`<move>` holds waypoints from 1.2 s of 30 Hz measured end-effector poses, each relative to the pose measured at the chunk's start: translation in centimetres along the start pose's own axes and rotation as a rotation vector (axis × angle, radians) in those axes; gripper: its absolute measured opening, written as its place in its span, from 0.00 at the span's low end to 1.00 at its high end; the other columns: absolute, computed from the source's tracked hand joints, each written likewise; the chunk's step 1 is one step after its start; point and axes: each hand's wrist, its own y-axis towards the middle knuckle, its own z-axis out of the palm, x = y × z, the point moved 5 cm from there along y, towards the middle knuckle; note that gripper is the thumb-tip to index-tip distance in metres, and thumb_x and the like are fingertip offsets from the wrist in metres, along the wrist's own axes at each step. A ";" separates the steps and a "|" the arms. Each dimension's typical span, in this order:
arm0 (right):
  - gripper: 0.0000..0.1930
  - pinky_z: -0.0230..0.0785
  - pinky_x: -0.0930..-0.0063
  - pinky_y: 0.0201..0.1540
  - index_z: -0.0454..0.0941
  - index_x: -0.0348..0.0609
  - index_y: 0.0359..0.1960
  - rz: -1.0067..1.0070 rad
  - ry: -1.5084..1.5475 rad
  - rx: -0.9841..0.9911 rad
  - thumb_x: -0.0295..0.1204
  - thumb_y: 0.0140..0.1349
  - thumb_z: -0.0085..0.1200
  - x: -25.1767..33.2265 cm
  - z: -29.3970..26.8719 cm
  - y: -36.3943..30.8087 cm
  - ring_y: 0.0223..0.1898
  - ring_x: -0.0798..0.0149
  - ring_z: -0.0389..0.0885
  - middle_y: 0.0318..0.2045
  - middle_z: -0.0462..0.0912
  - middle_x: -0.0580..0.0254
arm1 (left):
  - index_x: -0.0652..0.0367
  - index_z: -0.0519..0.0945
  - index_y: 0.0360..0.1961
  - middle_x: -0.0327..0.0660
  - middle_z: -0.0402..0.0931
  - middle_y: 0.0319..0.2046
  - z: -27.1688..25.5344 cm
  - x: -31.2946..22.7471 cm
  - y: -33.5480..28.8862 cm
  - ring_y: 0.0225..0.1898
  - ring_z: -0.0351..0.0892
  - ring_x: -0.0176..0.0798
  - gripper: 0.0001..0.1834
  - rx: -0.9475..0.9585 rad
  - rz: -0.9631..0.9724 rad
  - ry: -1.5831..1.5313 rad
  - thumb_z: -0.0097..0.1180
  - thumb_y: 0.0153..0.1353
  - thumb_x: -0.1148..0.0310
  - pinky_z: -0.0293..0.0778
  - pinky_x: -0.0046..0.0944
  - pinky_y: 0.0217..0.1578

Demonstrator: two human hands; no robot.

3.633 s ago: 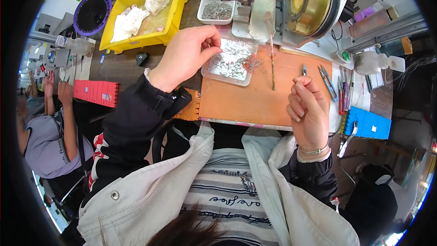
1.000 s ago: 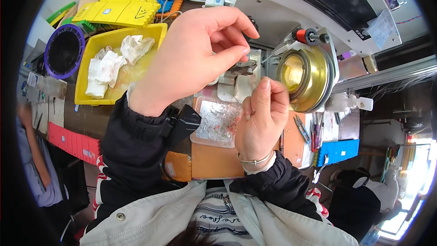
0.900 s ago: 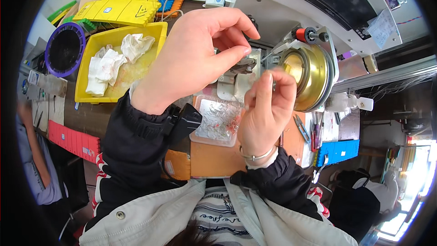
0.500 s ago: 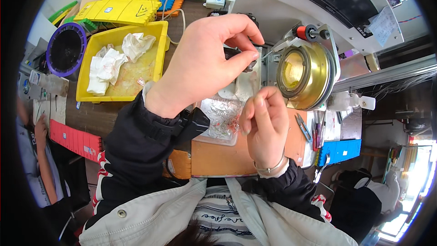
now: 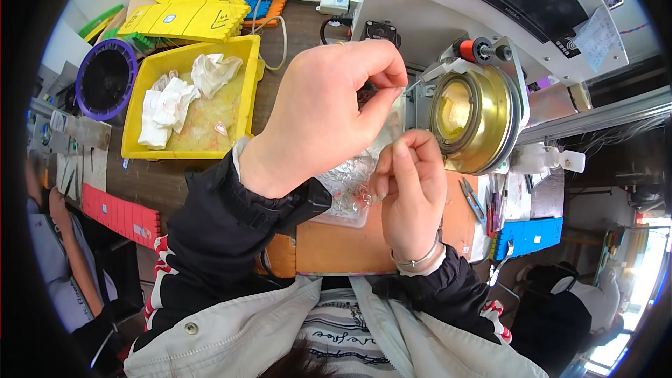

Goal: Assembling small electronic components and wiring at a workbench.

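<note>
My left hand (image 5: pixel 329 115) is raised over the work area, thumb and forefinger pinched together near the gold round metal drum (image 5: pixel 458 115). Just below and to the right, my right hand (image 5: pixel 414 192) also pinches, thumb against bent fingers. What either pinch holds is too thin or too hidden to name. Beneath both hands lies a clear plastic tray (image 5: pixel 343 218) holding many small shiny and reddish bits, partly covered by them. The tray rests on an orange-brown board (image 5: pixel 350 248).
A white machine with a dark screen (image 5: pixel 521 0) and a red spool (image 5: pixel 465 49) stands behind the drum. Blue-handled pliers (image 5: pixel 474 201) lie on the right. At the left sit a yellow tray (image 5: pixel 129 122) with crumpled tissues and a red segmented strip (image 5: pixel 122 215). Another person's arm (image 5: pixel 73 252) shows far left.
My left hand has come slightly lower, and its thumb and forefinger have closed into a tighter pinch. My right hand is nearly unmoved. The whole view has shifted a little.
</note>
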 end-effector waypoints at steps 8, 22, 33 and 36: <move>0.08 0.62 0.82 0.25 0.67 0.39 0.47 -0.094 -0.065 -0.157 0.30 0.75 0.45 0.0 0.6 3.3 0.22 0.77 0.68 0.26 0.73 0.67 | 0.64 0.79 0.30 0.42 0.80 0.25 0.1 0.0 -0.1 0.29 0.82 0.37 0.04 0.004 -0.006 -0.027 0.60 0.53 0.81 0.74 0.33 0.31; 0.03 0.59 0.84 0.23 0.68 0.40 0.39 -0.242 -0.135 -0.132 0.25 0.72 0.48 0.1 0.9 4.4 0.23 0.82 0.66 0.26 0.72 0.71 | 0.64 0.79 0.45 0.45 0.82 0.38 -0.3 -0.9 -1.0 0.42 0.83 0.41 0.15 0.004 0.036 0.087 0.61 0.54 0.79 0.76 0.36 0.43; 0.04 0.63 0.86 0.30 0.68 0.40 0.39 -0.252 -0.179 -0.166 0.24 0.70 0.50 0.1 0.6 4.3 0.28 0.82 0.68 0.30 0.72 0.70 | 0.66 0.62 0.68 0.58 0.70 0.60 -0.6 0.9 -8.5 0.63 0.73 0.53 0.38 -0.097 -0.189 -0.029 0.61 0.55 0.81 0.67 0.44 0.62; 0.03 0.60 0.79 0.25 0.67 0.39 0.38 -0.283 -0.215 -0.181 0.23 0.72 0.46 0.6 1.0 4.3 0.21 0.78 0.64 0.23 0.67 0.71 | 0.65 0.57 0.71 0.59 0.71 0.60 -0.5 1.2 -8.4 0.64 0.72 0.55 0.43 -0.069 -0.221 -0.020 0.63 0.54 0.80 0.67 0.44 0.62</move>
